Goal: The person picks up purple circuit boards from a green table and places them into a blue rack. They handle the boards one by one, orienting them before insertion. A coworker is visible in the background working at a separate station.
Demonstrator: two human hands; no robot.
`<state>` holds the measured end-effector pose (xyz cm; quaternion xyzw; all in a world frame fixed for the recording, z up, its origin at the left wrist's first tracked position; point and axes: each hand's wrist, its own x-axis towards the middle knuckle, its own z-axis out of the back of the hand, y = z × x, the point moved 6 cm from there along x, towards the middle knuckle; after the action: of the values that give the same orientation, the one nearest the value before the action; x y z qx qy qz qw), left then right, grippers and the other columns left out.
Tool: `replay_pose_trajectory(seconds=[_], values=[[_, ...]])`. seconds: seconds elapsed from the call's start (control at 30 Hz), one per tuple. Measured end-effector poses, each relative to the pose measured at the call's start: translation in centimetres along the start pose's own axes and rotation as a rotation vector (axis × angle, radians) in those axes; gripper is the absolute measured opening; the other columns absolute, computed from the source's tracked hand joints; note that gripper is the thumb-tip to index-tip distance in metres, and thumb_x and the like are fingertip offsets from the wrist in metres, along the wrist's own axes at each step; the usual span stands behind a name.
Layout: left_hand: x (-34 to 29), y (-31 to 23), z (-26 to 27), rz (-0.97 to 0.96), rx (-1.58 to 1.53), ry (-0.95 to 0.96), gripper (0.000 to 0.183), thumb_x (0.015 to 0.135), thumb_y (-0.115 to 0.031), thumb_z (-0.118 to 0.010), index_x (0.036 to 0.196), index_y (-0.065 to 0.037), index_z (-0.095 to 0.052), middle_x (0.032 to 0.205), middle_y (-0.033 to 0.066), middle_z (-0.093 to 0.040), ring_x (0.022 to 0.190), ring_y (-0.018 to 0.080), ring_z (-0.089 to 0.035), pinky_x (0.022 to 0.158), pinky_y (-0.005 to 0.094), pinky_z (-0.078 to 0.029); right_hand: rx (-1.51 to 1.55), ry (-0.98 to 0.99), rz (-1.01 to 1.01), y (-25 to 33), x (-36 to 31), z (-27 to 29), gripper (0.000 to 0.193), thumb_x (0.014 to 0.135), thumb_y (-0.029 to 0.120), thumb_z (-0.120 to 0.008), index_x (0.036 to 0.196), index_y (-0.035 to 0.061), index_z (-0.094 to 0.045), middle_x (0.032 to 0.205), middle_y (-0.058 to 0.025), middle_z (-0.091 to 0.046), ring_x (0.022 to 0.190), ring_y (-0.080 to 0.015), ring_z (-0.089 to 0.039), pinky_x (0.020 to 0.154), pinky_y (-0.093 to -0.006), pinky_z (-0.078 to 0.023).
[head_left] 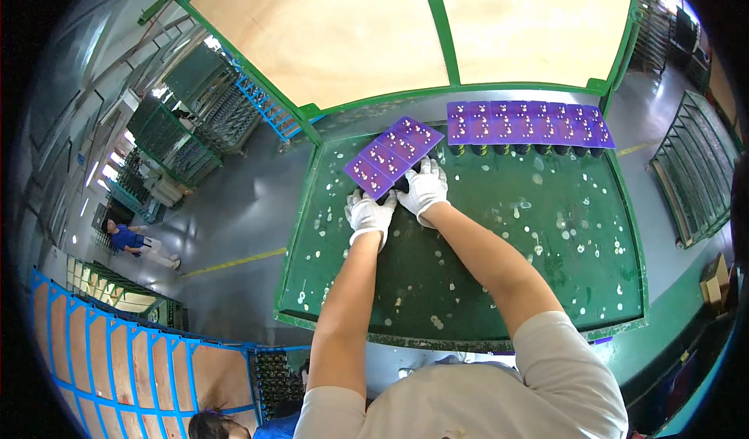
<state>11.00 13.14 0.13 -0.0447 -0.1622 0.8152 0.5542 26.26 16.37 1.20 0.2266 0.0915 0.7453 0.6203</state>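
A tilted block of several joined purple panels point(392, 155) with white markings lies at the far left of the green tabletop. Dark rounded pieces show under its near edge. My left hand point(368, 214), in a white glove, has its fingers closed at the block's near left edge. Beside it my right hand point(425, 186), gloved too, grips the near right edge; the fingertips of both hands are partly hidden. To the right, a longer row of similar purple panels point(515, 123) stands along the far edge, over black rounded pieces with yellow-green stripes.
The green tabletop point(484, 260) has a raised rim and many pale spots. Behind it rises a green frame with light boards point(538, 33). A metal rack point(698, 170) stands at the right. Another person point(136, 240) is on the left floor; blue-barred racking point(140, 345) lies lower left.
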Motion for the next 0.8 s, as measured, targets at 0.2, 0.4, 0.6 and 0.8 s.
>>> replay_pose_trajectory(seconds=[0.2,0.4,0.6,0.8], values=[[0.3,-0.2,0.1,-0.129,-0.087,-0.142,0.078,0.074,-0.053,-0.068,0.138,-0.015,-0.047,0.145,0.0180,-0.040,0.136,0.0341,-0.036,0.113,0.0456,-0.026,0.120,-0.040,-0.129,0.5,0.8,0.1,0.071,0.075,0.059,-0.064,0.137,0.0263,-0.051,0.149,-0.0207,-0.032,0.138,-0.0395,-0.028,0.114,-0.0496,-0.019],[-3.6,-0.9,4.5,-0.353,-0.426,-0.155,0.064,0.070,-0.024,-0.074,0.129,-0.014,-0.054,0.141,0.0205,-0.042,0.120,0.0363,-0.052,0.108,0.0365,-0.038,0.273,-0.025,-0.069,0.4,-1.9,-0.7,0.073,0.070,0.057,-0.068,0.134,0.0253,-0.053,0.144,-0.0258,-0.033,0.134,-0.0460,-0.030,0.112,-0.0497,-0.025],[-8.9,4.6,5.1,-0.650,-1.151,-0.158,0.038,0.070,-0.012,-0.071,0.107,-0.006,-0.062,0.144,0.0246,-0.038,0.132,0.0355,-0.038,0.104,0.0395,-0.037,0.817,0.171,-0.072,1.6,-9.7,-1.0,0.063,0.077,0.049,-0.071,0.125,0.0103,-0.060,0.134,-0.0168,-0.049,0.126,-0.0291,-0.039,0.110,-0.0363,-0.028],[-11.3,5.9,2.8,0.234,-1.678,-0.130,0.042,0.100,-0.031,-0.050,0.137,-0.014,-0.041,0.127,0.0081,-0.054,0.112,0.0201,-0.052,0.094,0.0338,-0.045,0.824,0.125,-0.102,3.4,-13.7,-1.7,0.053,0.080,0.043,-0.072,0.118,0.0085,-0.064,0.125,-0.0182,-0.052,0.125,-0.0290,-0.041,0.109,-0.0352,-0.031]])
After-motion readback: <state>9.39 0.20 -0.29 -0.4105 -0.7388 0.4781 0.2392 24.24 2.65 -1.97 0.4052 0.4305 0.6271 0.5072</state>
